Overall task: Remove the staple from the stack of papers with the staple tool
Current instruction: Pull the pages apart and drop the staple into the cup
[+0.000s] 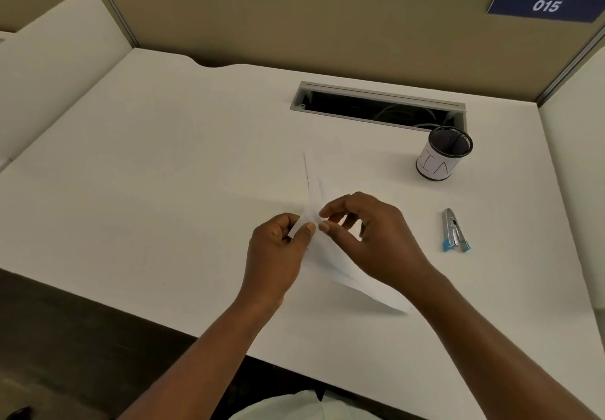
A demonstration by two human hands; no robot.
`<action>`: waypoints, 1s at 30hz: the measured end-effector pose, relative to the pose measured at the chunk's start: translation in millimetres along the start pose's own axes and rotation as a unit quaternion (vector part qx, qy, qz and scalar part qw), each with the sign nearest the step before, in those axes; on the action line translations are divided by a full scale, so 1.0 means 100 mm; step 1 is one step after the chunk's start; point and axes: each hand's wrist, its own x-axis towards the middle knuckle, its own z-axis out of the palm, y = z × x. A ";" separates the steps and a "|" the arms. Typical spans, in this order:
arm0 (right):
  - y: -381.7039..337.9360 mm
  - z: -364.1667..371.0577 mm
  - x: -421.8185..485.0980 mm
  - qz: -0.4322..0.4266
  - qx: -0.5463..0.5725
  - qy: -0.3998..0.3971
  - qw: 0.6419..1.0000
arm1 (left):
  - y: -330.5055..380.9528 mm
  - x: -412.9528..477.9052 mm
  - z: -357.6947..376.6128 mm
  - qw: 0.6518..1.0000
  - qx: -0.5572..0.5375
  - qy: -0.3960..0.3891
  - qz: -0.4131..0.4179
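Above the desk [163,157], left hand [278,249] and right hand [370,239] pinch papers [330,256] — fingertips closed.

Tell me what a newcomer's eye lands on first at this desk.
First, the two hands, left hand and right hand, pinching a stack of papers between them above the near middle of the white desk. Next, the staple tool lying untouched to the right, and beyond it a mesh pen cup beside the open cable slot.
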 end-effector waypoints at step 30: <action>-0.45 1.07 0.27 0.166 0.172 0.156 0.958 | -0.07 0.67 -0.66 0.970 -0.147 -0.117 -0.157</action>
